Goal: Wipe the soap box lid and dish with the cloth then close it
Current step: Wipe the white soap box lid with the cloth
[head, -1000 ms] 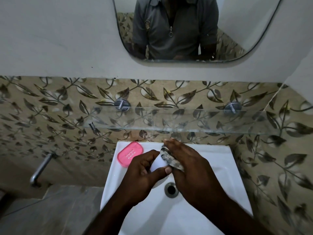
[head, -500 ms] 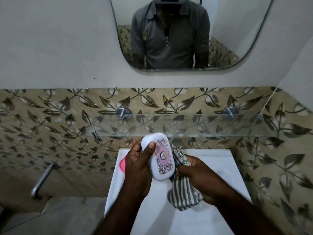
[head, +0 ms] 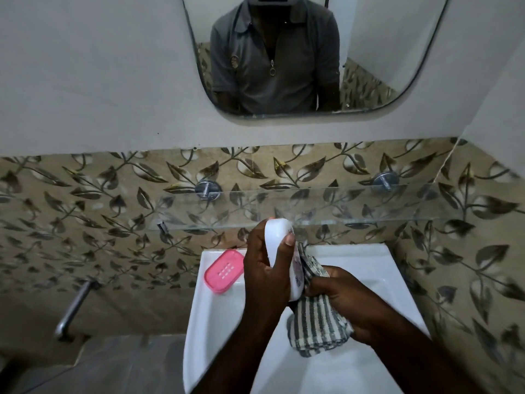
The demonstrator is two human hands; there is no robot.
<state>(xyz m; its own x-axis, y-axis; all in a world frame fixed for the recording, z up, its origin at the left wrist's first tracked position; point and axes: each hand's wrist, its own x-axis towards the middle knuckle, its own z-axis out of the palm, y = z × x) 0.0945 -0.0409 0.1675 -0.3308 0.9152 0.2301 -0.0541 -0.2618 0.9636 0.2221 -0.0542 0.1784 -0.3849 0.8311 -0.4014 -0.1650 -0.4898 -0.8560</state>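
My left hand [head: 265, 273] grips the white soap box lid [head: 277, 247], held upright on edge over the white sink [head: 366, 258], thumb across its rim. Its printed top faces right and is mostly hidden. My right hand [head: 345, 301] holds the grey-and-white striped cloth [head: 316, 325] pressed against the lid's right face, with the rest of the cloth hanging below. The pink soap dish [head: 224, 271], with small drain holes, lies on the sink's back left corner, apart from both hands.
A glass shelf [head: 326, 207] on two metal pegs juts out just above the lid. A mirror [head: 312, 55] hangs higher on the wall. A metal tap pipe [head: 74, 308] sticks out of the tiled wall at the left.
The lid was lifted from low over the drain to upright near the shelf, then turned more edge-on. The cloth now presses against its printed face, and the pink dish is uncovered again.
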